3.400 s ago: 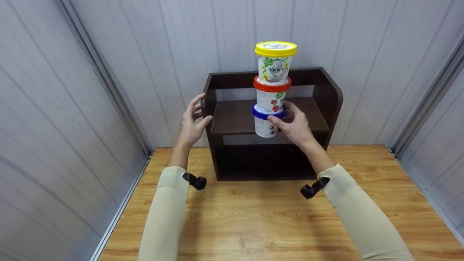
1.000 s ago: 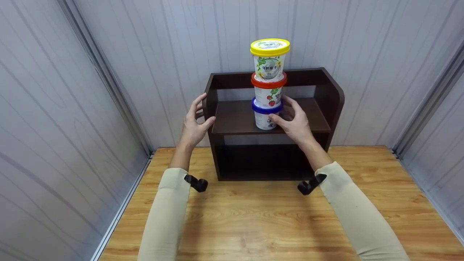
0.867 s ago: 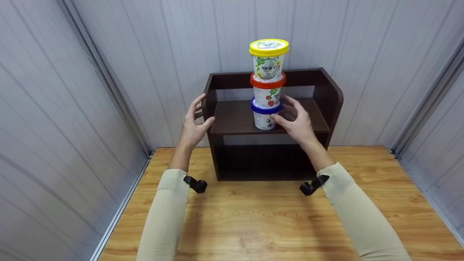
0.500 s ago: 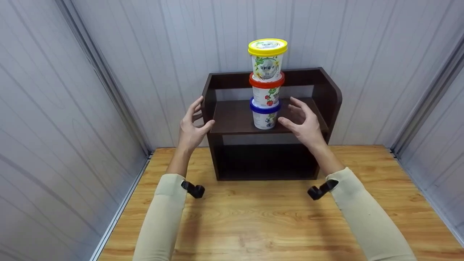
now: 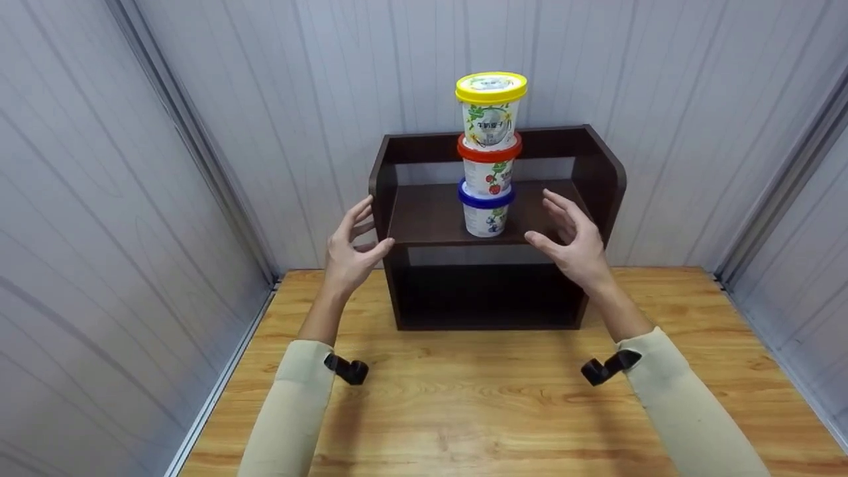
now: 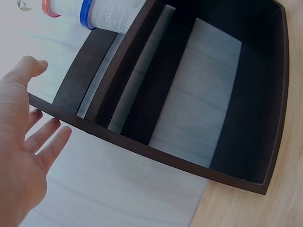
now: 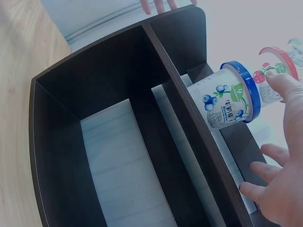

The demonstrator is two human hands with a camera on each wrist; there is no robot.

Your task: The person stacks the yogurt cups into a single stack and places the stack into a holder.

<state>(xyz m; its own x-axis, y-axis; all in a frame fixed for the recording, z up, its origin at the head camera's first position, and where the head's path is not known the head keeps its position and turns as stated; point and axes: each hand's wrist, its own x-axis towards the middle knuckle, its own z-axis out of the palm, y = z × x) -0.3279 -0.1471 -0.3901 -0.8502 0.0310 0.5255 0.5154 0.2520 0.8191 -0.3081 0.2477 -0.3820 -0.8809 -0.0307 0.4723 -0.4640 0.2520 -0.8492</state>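
Observation:
Three lidded paper tubs stand stacked on the upper board of a dark brown shelf (image 5: pixel 424 212). At the bottom is the blue-lidded tub (image 5: pixel 485 218) with blueberries printed on it. Above it sits the red-lidded tub (image 5: pixel 489 175) with strawberries, and on top the yellow-lidded tub (image 5: pixel 491 126). My right hand (image 5: pixel 575 248) is apart from the stack on its right side, thumb and fingers spread and holding nothing. Beside the shelf's left side panel is my left hand (image 5: pixel 351 255), fingers loosely bent around the panel's front edge without gripping; whether it touches is unclear.
The shelf stands on a wood-grain table (image 5: pixel 457 397) against a pale panelled back wall (image 5: pixel 318 99). Its lower compartment (image 5: pixel 490 295) is dark inside. Side walls with metal strips close in left and right.
The right hand lowered the tub stack onto the upper board, let go of the blue-lidded tub and drew back to the right. The left hand slid slightly down and toward me.

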